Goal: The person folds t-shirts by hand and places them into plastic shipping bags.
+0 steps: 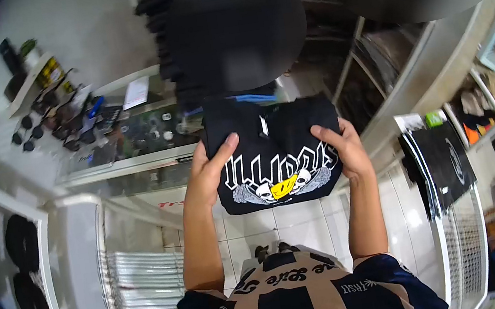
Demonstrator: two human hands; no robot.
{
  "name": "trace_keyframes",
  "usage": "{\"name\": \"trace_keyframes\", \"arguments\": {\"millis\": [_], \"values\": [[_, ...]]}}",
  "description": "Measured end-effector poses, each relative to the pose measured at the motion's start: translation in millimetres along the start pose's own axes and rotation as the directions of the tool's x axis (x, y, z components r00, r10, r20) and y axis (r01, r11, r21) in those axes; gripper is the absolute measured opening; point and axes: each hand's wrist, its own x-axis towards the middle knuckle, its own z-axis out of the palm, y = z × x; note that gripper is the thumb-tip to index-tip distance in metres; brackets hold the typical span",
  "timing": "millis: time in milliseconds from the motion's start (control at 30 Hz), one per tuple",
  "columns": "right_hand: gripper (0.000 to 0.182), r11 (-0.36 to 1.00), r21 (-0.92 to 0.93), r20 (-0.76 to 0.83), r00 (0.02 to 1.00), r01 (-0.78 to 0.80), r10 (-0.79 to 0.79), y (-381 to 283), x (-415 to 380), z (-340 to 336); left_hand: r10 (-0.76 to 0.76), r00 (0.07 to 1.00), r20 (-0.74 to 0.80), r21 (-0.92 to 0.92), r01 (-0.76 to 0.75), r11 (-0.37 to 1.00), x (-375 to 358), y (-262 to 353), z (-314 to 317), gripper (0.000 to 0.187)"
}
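A folded black shirt (pixel 276 150) with white lettering, skulls and a yellow face print is held up in the middle of the head view. My left hand (pixel 210 171) grips its left edge, thumb on top and fingers behind the cloth. At the right edge my right hand (pixel 346 147) holds it the same way. Just beyond the shirt rises a tall stack of dark folded clothes (pixel 162 45), partly covered by a blurred patch.
A glass counter (pixel 148 131) with sunglasses (pixel 27 133) and a paper (pixel 136 92) is at the upper left. Plastic-wrapped packs (pixel 148 284) fill a lower-left rack. Black garments (pixel 444 163) lie on a right-hand rack. Tiled floor (pixel 316 230) shows below.
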Motion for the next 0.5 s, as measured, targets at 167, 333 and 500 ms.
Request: {"name": "trace_keyframes", "arguments": {"millis": [167, 333, 500], "values": [[0.030, 0.997, -0.041, -0.314, 0.948, -0.067, 0.051, 34, -64, -38, -0.103, 0.967, 0.232, 0.070, 0.089, 0.994, -4, -53, 20, 0.035], [0.027, 0.992, -0.124, -0.520, 0.853, -0.027, -0.042, 19, -150, -81, -0.152, 0.899, 0.410, 0.115, 0.115, 0.987, -28, -89, 83, 0.033], [0.035, 0.984, -0.150, -0.696, 0.696, 0.099, -0.177, -1, -253, -123, -0.235, 0.707, 0.667, 0.132, 0.197, 0.971, -73, -118, 168, 0.034]]}}
